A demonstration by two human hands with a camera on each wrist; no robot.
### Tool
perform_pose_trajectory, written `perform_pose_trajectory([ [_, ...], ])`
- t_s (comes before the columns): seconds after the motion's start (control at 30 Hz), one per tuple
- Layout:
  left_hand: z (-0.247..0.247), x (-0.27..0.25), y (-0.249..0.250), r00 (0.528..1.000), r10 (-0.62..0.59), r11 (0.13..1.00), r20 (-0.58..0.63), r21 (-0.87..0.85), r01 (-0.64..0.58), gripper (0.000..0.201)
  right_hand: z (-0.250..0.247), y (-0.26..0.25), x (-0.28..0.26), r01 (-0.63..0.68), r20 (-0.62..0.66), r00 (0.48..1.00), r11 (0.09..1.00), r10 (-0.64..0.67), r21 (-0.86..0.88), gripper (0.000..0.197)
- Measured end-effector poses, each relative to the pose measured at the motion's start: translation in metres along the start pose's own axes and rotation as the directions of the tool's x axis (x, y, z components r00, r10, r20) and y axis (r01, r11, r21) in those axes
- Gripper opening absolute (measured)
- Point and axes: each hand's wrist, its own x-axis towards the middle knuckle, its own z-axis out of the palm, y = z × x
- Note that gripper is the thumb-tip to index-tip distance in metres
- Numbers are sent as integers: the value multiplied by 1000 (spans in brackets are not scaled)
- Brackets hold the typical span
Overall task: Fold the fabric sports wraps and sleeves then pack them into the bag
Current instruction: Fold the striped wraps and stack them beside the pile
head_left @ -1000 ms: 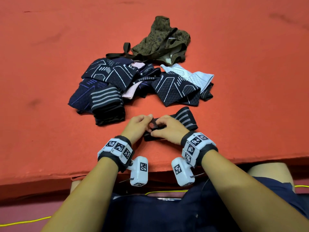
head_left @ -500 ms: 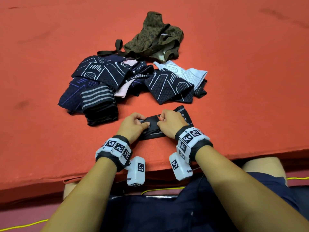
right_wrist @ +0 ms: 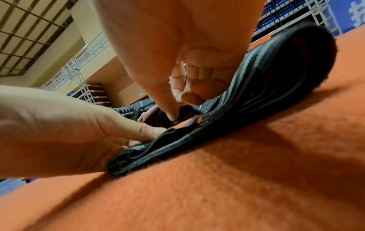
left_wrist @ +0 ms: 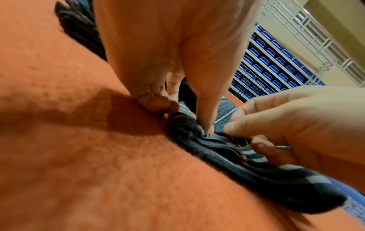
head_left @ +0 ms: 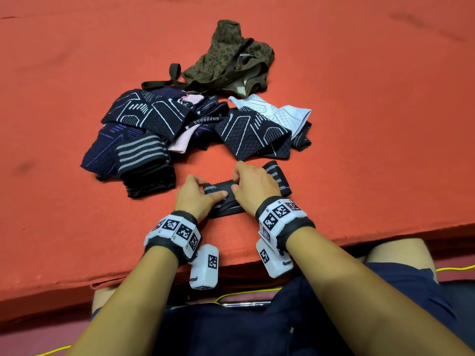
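A black wrap with grey stripes lies on the orange mat near its front edge, bunched in folds between my hands. My left hand pinches its left end with thumb and curled fingers. My right hand grips the middle of the same wrap, thumb pressed down on a fold. Its striped right end sticks out past my right hand. Farther back lies a pile of dark patterned sleeves. The olive leopard-print bag sits slumped behind the pile.
A folded black striped piece lies left of my hands. A dark diamond-patterned sleeve and a pale blue sleeve lie just beyond my right hand. The mat's front edge runs close under my wrists.
Both hands have shifted along the striped wrap, gathering it into thicker folds. The right hand now covers more of it, leaving a shorter striped end showing.
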Motion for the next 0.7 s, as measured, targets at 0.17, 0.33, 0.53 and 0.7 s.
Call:
perform_pose_trajectory([
  [0.17,-2,-2,-1,997,77,995,25,62,-78,45,11,10,0,-81,29,996,996,80,39,25],
  [0.33,-1,3,-7,994,92,993,54,71,-96,38,5,14,4,-186,78,982,965,174,184,3],
  [0.53,0,4,-10,994,90,993,66,76,-95,35,-9,2,9,-247,220,949,966,227,69,21],
  [0.7,-1,2,-11,990,129,988,55,85,-133,36,-8,-4,10,-230,156,959,971,239,-71,26],
])
